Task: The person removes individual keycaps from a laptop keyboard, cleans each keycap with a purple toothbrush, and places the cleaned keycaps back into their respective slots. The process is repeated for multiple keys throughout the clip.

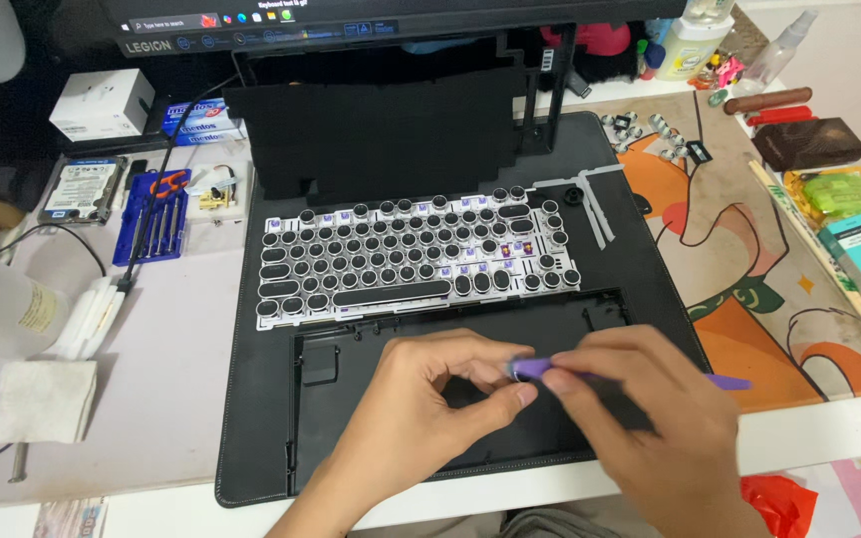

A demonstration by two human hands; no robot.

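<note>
Both hands meet over the empty black keyboard case, which lies on a black mat at the near edge of the counter. The left hand has its thumb and forefinger pressed together on the front end of a small purple tool, a pinching grip that seems to steady the tip, while the right hand closes around the tool's shaft, its purple tail poking out past the knuckles; holding it at two points likely gives finer control. What the tip touches is hidden by the fingers. Just behind the case sits the keyboard plate with its round black keys, a few keys missing so purple switches show, laid flat and within reach. Behind that lie black foam sheets, pushed back out of the way. Loose round keycaps are gathered in a small heap at the far right on a patterned orange mat. To the left, a blue screwdriver set, a bare hard drive, a white box and a folded cloth stay aside but near.
</note>
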